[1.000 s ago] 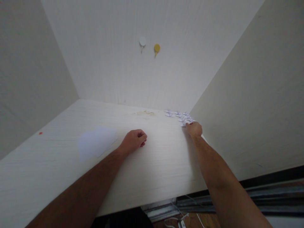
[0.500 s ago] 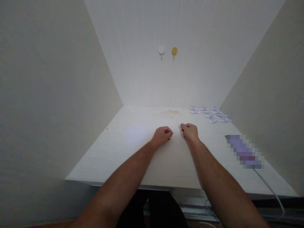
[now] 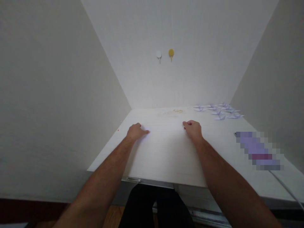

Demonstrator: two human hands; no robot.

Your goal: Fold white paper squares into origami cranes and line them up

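My left hand (image 3: 136,131) lies on the white desk (image 3: 166,155), its fingers stretched toward a pale lilac sheet of paper (image 3: 146,131) and touching its edge. The sheet is faint against the desk. My right hand (image 3: 193,129) rests knuckles-up near the desk's middle, fingers curled under, and nothing shows in them. Several small lilac folded paper cranes (image 3: 219,110) sit in a cluster at the far right corner, well away from both hands.
A blurred purple object (image 3: 257,150) lies at the right edge with a white cable (image 3: 285,186) trailing off it. A white hook (image 3: 159,54) and a yellow hook (image 3: 171,52) hang on the back wall. Walls close in left and right. A yellowish stain (image 3: 177,111) marks the desk's back.
My right hand came back from the cranes to the desk's middle. My left hand moved left and uncurled onto the lilac sheet. The view swung right, then pulled back.
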